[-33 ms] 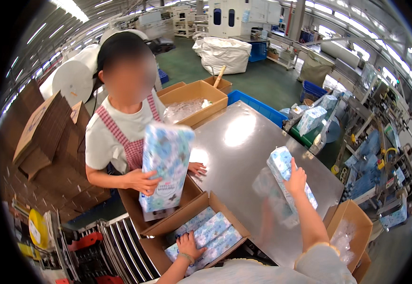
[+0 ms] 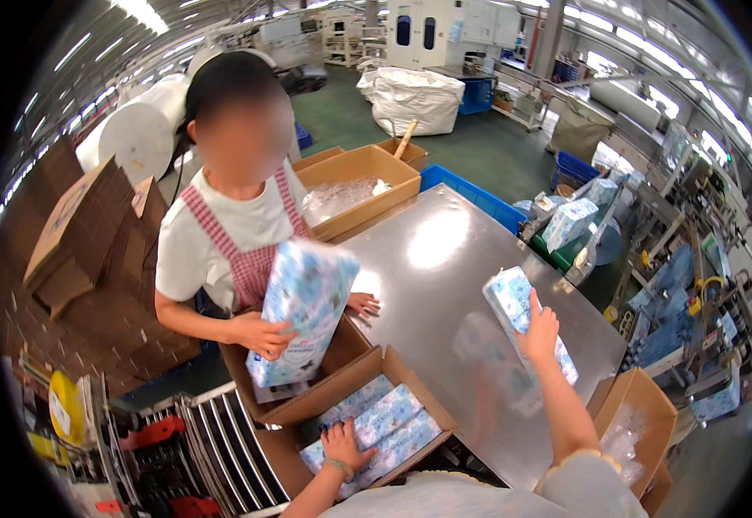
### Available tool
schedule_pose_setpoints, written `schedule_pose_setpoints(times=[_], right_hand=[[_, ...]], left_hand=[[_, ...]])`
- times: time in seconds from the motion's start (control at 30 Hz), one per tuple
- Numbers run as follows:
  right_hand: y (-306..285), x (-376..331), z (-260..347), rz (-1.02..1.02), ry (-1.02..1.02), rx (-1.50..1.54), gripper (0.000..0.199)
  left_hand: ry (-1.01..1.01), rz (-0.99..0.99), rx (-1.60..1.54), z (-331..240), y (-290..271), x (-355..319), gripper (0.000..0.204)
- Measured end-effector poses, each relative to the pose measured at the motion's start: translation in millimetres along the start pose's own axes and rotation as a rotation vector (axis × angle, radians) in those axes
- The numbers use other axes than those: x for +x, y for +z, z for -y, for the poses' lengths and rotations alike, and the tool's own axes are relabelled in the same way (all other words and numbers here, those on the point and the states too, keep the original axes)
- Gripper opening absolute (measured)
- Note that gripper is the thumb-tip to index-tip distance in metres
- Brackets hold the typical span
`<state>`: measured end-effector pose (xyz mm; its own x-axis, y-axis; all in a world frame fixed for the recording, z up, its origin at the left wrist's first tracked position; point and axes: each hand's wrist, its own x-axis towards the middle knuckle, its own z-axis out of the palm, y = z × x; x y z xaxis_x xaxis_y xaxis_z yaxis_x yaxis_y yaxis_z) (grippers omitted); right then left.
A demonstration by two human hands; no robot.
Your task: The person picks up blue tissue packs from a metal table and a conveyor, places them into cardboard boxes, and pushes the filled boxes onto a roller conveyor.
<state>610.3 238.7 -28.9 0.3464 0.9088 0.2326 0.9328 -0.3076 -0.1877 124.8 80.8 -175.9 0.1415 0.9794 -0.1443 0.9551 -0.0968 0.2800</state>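
Observation:
My right hand (image 2: 538, 331) is closed on a blue-and-white flowered tissue pack (image 2: 509, 290), which is tilted over the metal table at right. Part of the pack is hidden behind the hand and wrist. At the front, my left hand (image 2: 344, 444) lies with fingers apart on several similar tissue packs (image 2: 388, 416) inside an open cardboard box (image 2: 419, 387). Across from me, a co-worker's hand (image 2: 264, 334) grips a larger flowered pack (image 2: 309, 298), tilted above a second cardboard box (image 2: 354, 352). The co-worker's other hand (image 2: 364, 304) rests at the table's edge.
The shiny metal table (image 2: 428, 276) fills the middle. Behind it stand a carton of clear plastic (image 2: 367, 177) and a blue bin (image 2: 480, 203). Folded cartons (image 2: 91, 233) are stacked at left, beyond a roller conveyor (image 2: 229, 449). Machinery (image 2: 695, 285) and a carton (image 2: 652, 414) are at right.
The co-worker's pack has dropped slightly and leans more to the right. My two hands stay nearly where they were, and the whole view has shifted a little.

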Motion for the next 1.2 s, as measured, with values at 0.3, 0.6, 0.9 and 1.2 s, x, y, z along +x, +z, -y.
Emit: schedule_pose_setpoints(times=[0.3, 0.6, 0.9, 1.2], right_hand=[[-89, -141, 110, 0.119, -0.763, 0.711, 0.072], [79, -176, 271, 0.145, -1.466, 0.154, 0.071], [134, -174, 242, 0.875, -1.002, 0.01, 0.09], [33, -142, 241, 0.586, -1.016, 0.444, 0.069]], left_hand=[[-0.236, 0.119, -0.04, 8, 1, -13, 0.085], [-0.238, 0.108, 0.06, -10, -51, -33, 0.075], [-0.395, 0.38, 0.025, 47, -45, -38, 0.103], [-0.282, -0.204, -0.019, 47, -82, -66, 0.066]])
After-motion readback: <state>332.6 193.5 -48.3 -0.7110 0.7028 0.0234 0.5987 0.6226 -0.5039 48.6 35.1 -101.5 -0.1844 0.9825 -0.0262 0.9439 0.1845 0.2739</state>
